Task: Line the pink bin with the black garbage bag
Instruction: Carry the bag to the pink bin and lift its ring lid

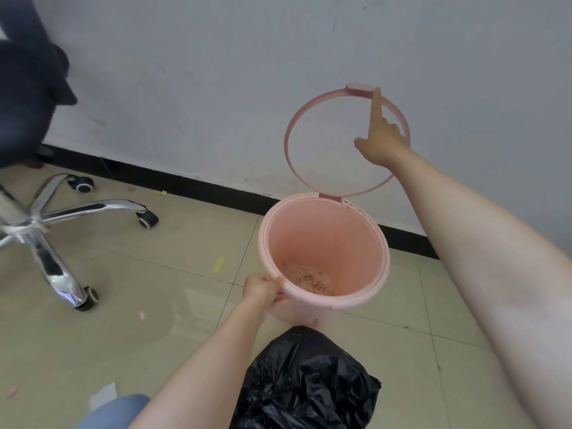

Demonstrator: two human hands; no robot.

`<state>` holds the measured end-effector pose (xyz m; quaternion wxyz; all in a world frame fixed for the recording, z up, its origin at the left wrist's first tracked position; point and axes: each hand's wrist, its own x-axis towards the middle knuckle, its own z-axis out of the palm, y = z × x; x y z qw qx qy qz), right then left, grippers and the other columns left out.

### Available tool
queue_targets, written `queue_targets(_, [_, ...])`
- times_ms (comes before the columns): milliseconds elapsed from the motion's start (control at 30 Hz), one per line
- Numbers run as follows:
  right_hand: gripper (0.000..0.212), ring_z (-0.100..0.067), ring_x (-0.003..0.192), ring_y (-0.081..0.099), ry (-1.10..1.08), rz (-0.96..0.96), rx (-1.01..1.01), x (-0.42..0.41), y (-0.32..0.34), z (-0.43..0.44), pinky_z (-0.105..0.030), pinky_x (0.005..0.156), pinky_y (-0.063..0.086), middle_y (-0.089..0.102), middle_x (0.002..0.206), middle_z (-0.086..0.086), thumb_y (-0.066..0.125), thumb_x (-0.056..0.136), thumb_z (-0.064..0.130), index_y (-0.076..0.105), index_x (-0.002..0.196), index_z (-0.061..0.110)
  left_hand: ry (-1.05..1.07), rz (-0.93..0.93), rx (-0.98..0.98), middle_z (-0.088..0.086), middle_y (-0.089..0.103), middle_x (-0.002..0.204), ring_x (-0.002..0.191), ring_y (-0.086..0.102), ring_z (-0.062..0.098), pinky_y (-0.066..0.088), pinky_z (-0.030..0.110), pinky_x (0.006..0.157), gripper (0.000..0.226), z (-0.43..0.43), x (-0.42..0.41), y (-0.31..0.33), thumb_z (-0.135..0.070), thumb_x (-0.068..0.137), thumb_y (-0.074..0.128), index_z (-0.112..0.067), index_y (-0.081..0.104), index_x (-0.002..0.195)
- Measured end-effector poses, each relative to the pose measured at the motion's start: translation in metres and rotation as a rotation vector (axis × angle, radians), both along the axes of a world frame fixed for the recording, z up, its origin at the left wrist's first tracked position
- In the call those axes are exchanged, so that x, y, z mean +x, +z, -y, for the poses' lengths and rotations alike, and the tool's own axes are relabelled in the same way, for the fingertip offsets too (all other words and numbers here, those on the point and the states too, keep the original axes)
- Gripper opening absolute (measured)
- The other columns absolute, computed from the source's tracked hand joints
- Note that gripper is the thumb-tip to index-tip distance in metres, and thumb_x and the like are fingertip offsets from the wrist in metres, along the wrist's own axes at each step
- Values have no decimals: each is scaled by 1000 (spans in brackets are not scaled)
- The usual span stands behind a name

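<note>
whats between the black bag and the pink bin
Nothing: in the head view the bag lies just in front of the bin, its top meeting the bin's base; no bare floor shows between them.

There are no words, numbers, labels or signs to read here. The pink bin (325,252) is plain, with nothing written on it. The black garbage bag (306,382) is plain too. The wall (216,72) has only small marks, and none of them are letters.
</note>
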<state>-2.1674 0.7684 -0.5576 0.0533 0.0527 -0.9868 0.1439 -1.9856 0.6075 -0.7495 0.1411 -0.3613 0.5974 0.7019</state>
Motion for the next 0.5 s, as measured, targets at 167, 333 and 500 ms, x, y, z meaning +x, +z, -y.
queue_targets(167, [73, -33, 142, -9, -86, 102, 197, -4, 3, -18, -53, 113, 11, -10, 156, -11, 42, 91, 26, -8, 144, 27, 8, -6, 22, 18, 64, 88, 77, 64, 27, 55, 35, 72, 11, 0, 4, 1, -7, 87, 58, 4, 57, 91])
queue_targets(333, [69, -31, 143, -10, -103, 120, 213, -2, -9, -27, -53, 113, 11, -11, 157, -6, 40, 91, 23, -4, 145, 26, -18, -6, -23, 16, 65, 84, 81, 65, 30, 55, 41, 83, 12, 0, 3, 0, -8, 87, 57, 1, 57, 79])
queue_targets(500, [68, -31, 143, -7, -59, 173, 236, 22, -36, -31, -54, 112, 14, -10, 157, -7, 41, 91, 24, -2, 145, 24, -6, -12, -13, 16, 63, 82, 80, 64, 30, 55, 42, 85, 15, 1, 2, -1, -7, 87, 58, -1, 56, 74])
